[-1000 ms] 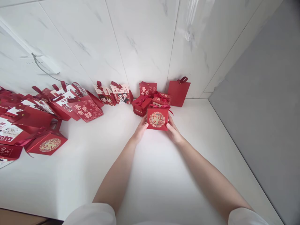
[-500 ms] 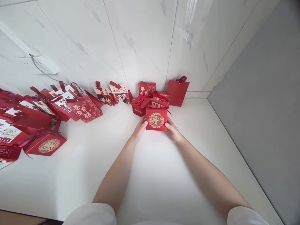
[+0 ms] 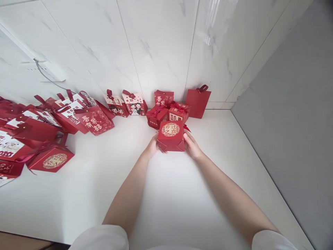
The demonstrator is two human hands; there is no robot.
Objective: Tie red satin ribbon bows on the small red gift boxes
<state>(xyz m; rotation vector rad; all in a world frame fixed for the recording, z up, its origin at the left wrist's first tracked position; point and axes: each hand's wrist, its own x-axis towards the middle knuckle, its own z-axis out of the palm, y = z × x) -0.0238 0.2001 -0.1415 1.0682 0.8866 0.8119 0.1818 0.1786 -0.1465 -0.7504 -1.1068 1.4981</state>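
Between my two hands is a red gift box (image 3: 171, 136) with a round gold emblem of characters. It is tipped so that its folded bottom flaps face me. My left hand (image 3: 152, 146) grips its left side, fingers curling underneath. My right hand (image 3: 191, 144) presses its right side, and a bit of red ribbon shows behind it. Just beyond stand two ribbon-tied red boxes, one on the left (image 3: 156, 118) and one on the right (image 3: 179, 113). Behind them a red patterned bag-shaped box (image 3: 163, 98) leans near the wall.
A plain red handled bag (image 3: 198, 103) stands against the tiled wall (image 3: 161, 45). Two boxes with cartoon couples, one smaller (image 3: 116, 106) and one wider (image 3: 134, 105), stand left of centre. Many red boxes crowd the left, including a ribboned one (image 3: 53, 160). A grey panel (image 3: 288, 121) bounds the white table (image 3: 104, 187).
The gift box has tipped backward in my hands, turning its underside toward me, and shifted slightly left. My left hand's fingers now reach beneath it. The other boxes stand as before.
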